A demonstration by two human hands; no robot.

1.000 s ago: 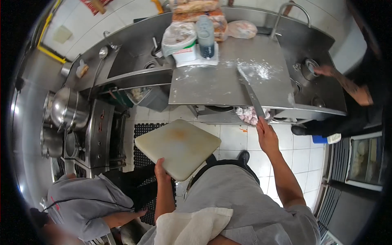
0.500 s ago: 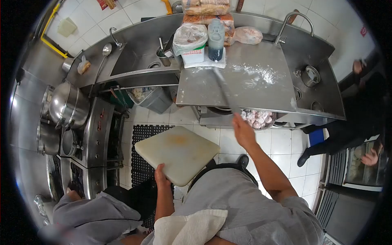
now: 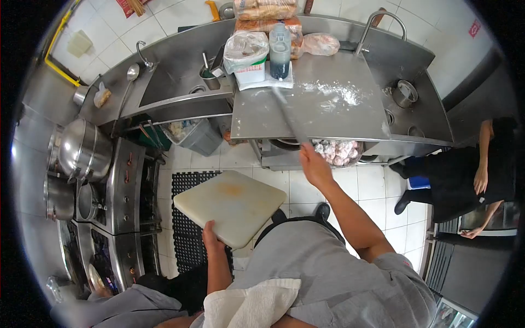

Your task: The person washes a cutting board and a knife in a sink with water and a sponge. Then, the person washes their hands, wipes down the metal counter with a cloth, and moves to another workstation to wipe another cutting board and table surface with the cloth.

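Note:
My left hand (image 3: pixel 212 236) grips the near edge of a pale, stained cutting board (image 3: pixel 229 202), thumb on top. The board is held tilted over the floor, in front of my body. In my closed right hand (image 3: pixel 316 167) is a long knife (image 3: pixel 291 117), its blade blurred and pointing away over the steel table (image 3: pixel 257 123). White powder (image 3: pixel 342 94) lies scattered on that table, right of the blade. Below the table's front edge, near my right hand, a bowl of pinkish, flour-dusted pieces (image 3: pixel 336 152) shows in part.
A white bucket (image 3: pixel 250 74), a bottle of dark liquid (image 3: pixel 280 52) and bagged bread (image 3: pixel 268 24) stand at the table's back. Sinks flank it. To the left are a stove (image 3: pixel 123 202) and pots. One person in black (image 3: pixel 459 175) stands right; another's grey sleeve (image 3: pixel 120 309) is lower left.
The view has shifted slightly, moving the table a little left in it. The person in black has come further into view, arms lowered. Both my hands keep their hold.

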